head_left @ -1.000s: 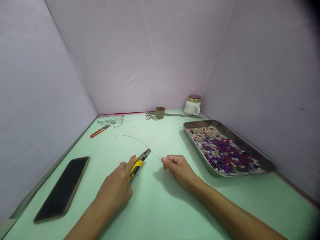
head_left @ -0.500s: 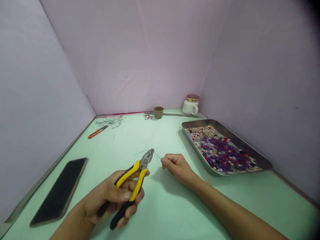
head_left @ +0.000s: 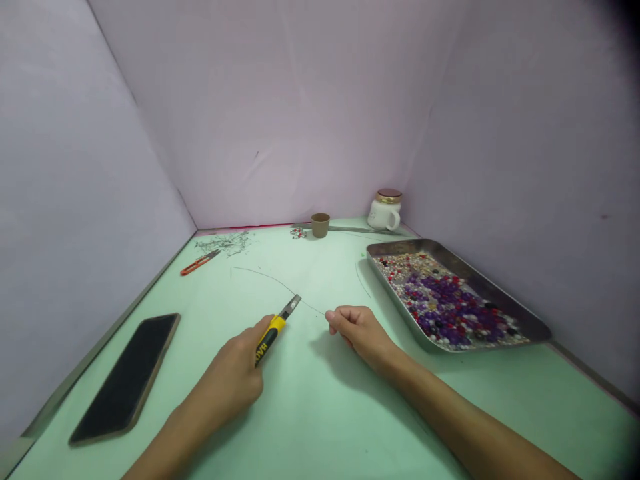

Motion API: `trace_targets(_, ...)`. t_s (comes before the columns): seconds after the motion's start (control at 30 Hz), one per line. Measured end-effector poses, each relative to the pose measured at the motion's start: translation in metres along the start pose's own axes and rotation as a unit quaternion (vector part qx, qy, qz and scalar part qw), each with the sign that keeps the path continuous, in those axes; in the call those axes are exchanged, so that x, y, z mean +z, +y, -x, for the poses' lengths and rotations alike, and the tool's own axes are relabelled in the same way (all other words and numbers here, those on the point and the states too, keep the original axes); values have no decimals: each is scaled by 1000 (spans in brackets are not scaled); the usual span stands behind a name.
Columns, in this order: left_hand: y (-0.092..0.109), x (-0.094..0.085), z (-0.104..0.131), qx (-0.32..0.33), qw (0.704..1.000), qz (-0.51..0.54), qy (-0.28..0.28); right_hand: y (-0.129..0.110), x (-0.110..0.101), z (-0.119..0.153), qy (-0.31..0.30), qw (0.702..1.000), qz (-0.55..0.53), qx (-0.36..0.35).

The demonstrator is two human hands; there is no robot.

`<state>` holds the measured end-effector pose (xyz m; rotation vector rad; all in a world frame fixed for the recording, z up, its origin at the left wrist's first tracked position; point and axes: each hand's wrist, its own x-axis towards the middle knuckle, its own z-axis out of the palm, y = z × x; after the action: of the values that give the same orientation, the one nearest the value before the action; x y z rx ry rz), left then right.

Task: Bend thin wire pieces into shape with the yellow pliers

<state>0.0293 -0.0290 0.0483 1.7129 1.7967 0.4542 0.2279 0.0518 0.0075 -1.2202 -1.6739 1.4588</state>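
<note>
- Wire [head_left: 265,274]: mid-table, curving past both sides of the pliers' tip
- Pliers [head_left: 274,331]: left hand [head_left: 233,373] wrapped round handles, hiding most of them
- Right hand [head_left: 357,330]: thumb and fingers pinched shut on wire end
- Bead tray [head_left: 485,288]: right, near right forearm
- Phone [head_left: 125,380]: left
- Orange snips [head_left: 196,265]: far left, beside wire scraps [head_left: 227,244]
- Brown cup [head_left: 320,227]: back, small beads [head_left: 299,233] beside
- Lidded mug [head_left: 384,215]: back right

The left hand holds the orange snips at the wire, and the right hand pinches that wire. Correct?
Not quite. The head view shows the left hand holding yellow-and-black pliers at the wire; the orange snips lie on the table. The right hand does pinch that wire.
</note>
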Motion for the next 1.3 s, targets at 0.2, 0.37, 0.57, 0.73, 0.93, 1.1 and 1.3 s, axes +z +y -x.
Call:
trace_targets(0.2, 5, -14, 11, 13, 858, 444, -258, 0, 0, -1, -28, 999, 0, -35)
trace_targets(0.37, -5, -10, 10, -7, 783, 548, -293, 0, 0, 0, -26, 999, 2, -44)
trace_targets(0.57, -1, -6, 4, 10, 983, 166, -82, 0, -2, -2, 5, 1000, -12, -3)
trace_targets(0.73, -2, 7, 1, -21, 996, -78, 21, -6, 2, 2, -5, 1000, -25, 19)
trace_targets(0.93, 4, -3, 6, 16, 996, 78, -48, -3, -2, 0, -2, 1000, -31, -3)
trace_targets(1.1, -3, -11, 10, 44, 918, 335, -205, 0, -3, 0, -23, 998, 17, -48)
trace_targets(1.3, -7, -9, 6, -2, 929, 312, -199, 1, 4, 1, 5, 996, 17, -86)
